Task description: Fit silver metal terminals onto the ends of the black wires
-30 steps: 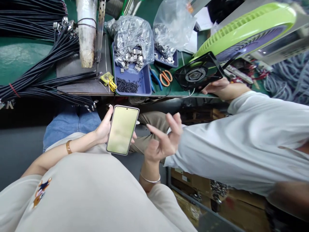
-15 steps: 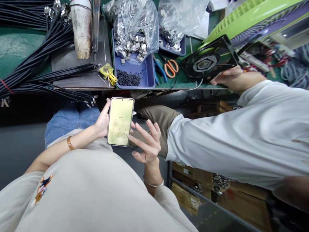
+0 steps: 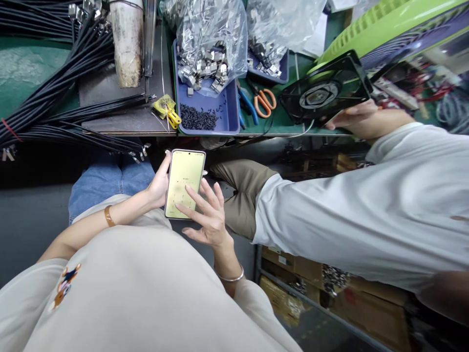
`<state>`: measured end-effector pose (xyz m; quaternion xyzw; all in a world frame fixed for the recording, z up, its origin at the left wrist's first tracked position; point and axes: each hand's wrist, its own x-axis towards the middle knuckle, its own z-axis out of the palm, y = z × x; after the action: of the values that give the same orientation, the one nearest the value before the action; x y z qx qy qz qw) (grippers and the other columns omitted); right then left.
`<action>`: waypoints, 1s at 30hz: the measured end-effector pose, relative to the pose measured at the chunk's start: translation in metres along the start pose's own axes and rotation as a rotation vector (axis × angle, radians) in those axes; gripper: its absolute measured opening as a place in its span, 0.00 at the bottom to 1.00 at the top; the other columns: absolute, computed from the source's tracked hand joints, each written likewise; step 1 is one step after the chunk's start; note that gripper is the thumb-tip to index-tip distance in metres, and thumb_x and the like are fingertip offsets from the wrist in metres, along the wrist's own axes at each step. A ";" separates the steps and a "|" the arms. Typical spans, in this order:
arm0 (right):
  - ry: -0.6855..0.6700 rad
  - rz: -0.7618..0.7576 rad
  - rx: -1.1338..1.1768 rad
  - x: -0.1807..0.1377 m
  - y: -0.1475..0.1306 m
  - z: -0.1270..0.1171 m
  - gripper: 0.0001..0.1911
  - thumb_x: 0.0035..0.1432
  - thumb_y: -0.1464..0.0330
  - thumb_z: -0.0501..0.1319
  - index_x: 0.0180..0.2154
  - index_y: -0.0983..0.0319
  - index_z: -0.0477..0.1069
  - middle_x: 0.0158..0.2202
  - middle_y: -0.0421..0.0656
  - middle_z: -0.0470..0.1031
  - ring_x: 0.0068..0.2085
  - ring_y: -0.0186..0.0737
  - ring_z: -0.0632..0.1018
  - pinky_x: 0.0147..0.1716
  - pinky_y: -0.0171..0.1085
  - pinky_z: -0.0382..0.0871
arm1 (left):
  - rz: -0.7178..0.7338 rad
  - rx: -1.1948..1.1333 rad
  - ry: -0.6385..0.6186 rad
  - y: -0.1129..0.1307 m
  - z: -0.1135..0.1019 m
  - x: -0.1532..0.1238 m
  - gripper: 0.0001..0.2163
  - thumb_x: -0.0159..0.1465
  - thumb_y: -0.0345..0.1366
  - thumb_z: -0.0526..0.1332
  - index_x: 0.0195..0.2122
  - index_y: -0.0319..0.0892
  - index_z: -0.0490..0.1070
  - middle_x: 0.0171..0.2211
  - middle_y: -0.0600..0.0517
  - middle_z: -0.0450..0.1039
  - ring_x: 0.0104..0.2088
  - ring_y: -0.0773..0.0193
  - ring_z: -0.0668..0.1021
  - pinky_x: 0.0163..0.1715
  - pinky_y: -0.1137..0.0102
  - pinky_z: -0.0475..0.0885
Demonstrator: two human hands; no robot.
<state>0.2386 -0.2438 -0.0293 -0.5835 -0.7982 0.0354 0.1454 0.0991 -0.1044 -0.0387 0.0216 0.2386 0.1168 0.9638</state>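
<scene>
A smartphone [image 3: 183, 168] with a pale yellow lit screen rests in my left hand [image 3: 159, 188] over my lap, below the bench edge. The screen shows what looks like a number keypad. My left fingers wrap behind the phone, with tips showing at its right side. Over the lower half of the screen is my right hand [image 3: 210, 220], fingers spread and holding nothing. One of its fingertips is at the keypad; whether it touches the glass I cannot tell.
On the bench are black cable bundles [image 3: 54, 88], a blue tray [image 3: 229, 117] with bagged metal connectors and small black pieces, a yellow cutter [image 3: 172, 116], and orange-handled scissors [image 3: 266, 102]. At right, a co-worker's hand [image 3: 357, 115] holds a black square fan [image 3: 322, 95]. Cartons [image 3: 370, 313] stand below.
My right hand has moved left across the phone, from its lower right edge to over the keypad. A dot under the heading on the screen now looks filled. The view has shifted slightly.
</scene>
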 end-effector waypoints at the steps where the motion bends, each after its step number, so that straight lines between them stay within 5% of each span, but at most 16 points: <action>1: 0.033 0.002 0.000 -0.002 0.001 0.000 0.27 0.55 0.40 0.60 0.49 0.45 0.78 0.60 0.38 0.76 0.69 0.58 0.65 0.68 0.61 0.53 | 0.001 0.004 -0.001 0.000 -0.002 0.001 0.45 0.67 0.66 0.33 0.56 0.33 0.74 0.47 0.39 0.82 0.46 0.51 0.82 0.53 0.60 0.73; 5: 0.155 0.000 0.006 -0.006 0.003 0.001 0.28 0.59 0.41 0.56 0.53 0.46 0.76 0.63 0.39 0.73 0.69 0.58 0.65 0.69 0.60 0.53 | -0.004 0.014 -0.009 0.001 -0.005 0.002 0.46 0.66 0.68 0.33 0.55 0.33 0.75 0.46 0.39 0.82 0.46 0.50 0.82 0.53 0.59 0.73; 11: 0.028 0.037 -0.024 0.003 -0.002 0.008 0.30 0.54 0.40 0.61 0.53 0.46 0.76 0.65 0.41 0.71 0.70 0.59 0.63 0.69 0.62 0.49 | -0.017 0.009 0.008 0.000 0.000 0.000 0.46 0.67 0.66 0.31 0.58 0.33 0.73 0.48 0.39 0.82 0.48 0.50 0.82 0.56 0.57 0.72; 16: 0.212 -0.032 0.013 -0.006 -0.002 0.007 0.28 0.64 0.43 0.51 0.55 0.48 0.75 0.61 0.42 0.75 0.68 0.55 0.68 0.70 0.60 0.50 | 0.004 -0.001 0.013 0.004 -0.003 0.000 0.46 0.67 0.67 0.32 0.58 0.33 0.73 0.47 0.39 0.82 0.41 0.51 0.83 0.51 0.56 0.75; 22: 0.136 -0.020 0.042 -0.003 -0.007 0.010 0.28 0.62 0.42 0.52 0.54 0.46 0.75 0.61 0.41 0.75 0.68 0.56 0.67 0.69 0.60 0.52 | 0.072 -0.042 0.032 0.008 -0.002 0.001 0.46 0.67 0.67 0.32 0.55 0.33 0.74 0.46 0.40 0.82 0.38 0.55 0.83 0.48 0.60 0.76; 30: 0.571 0.088 0.160 0.005 -0.006 -0.001 0.25 0.69 0.52 0.46 0.48 0.56 0.77 0.56 0.45 0.77 0.60 0.52 0.76 0.64 0.55 0.63 | -0.045 0.053 -0.130 0.005 -0.011 0.003 0.51 0.63 0.68 0.26 0.52 0.30 0.75 0.33 0.37 0.82 0.32 0.50 0.83 0.40 0.58 0.76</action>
<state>0.2322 -0.2407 -0.0260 -0.5907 -0.6936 -0.0613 0.4078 0.0952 -0.0989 -0.0493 0.0493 0.1787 0.0869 0.9788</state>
